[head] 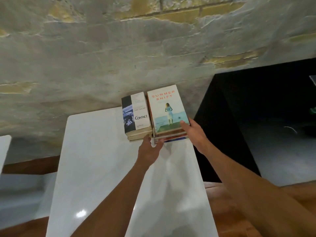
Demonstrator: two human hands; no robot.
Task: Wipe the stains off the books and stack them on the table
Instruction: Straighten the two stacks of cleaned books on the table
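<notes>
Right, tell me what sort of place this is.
Probably a room in a home: a rough plastered brick wall, a glossy white table on a wooden floor, paperback books stacked against the wall.

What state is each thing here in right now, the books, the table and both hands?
Summer Shift book: closed, face up, top of the right stack.
Contact book: closed, face up, top of the left stack.
Right stack: several books, flat on the table.
Left hand: at the right stack's near left corner, holding something white.
Right hand: gripping the right stack's right edge.
Table: white, glossy.
</notes>
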